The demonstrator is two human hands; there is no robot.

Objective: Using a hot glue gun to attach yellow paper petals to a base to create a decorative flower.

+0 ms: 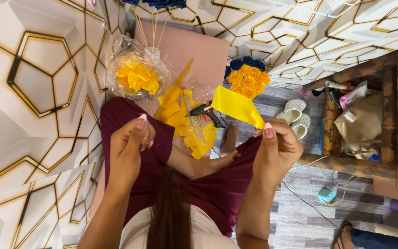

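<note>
My right hand (277, 147) pinches one corner of a yellow satin strip (236, 105), which sticks up and to the left from my fingertips. My left hand (130, 143) is raised at the same height, fingers curled together, and I see nothing in it. Both hands hover over my crossed legs in maroon trousers (208, 184). Just beyond them lies a black and orange glue gun (206, 111) on a pile of cut yellow pieces (180, 121).
A clear bag of yellow petals (137, 76) lies on a pink sheet (185, 46). A bouquet of orange and blue fabric roses (248, 79) stands beyond the strip. White clogs (295, 115), a wooden shelf (346, 163) with a beige bag (362, 124) and a teal gadget (327, 196) are on the right.
</note>
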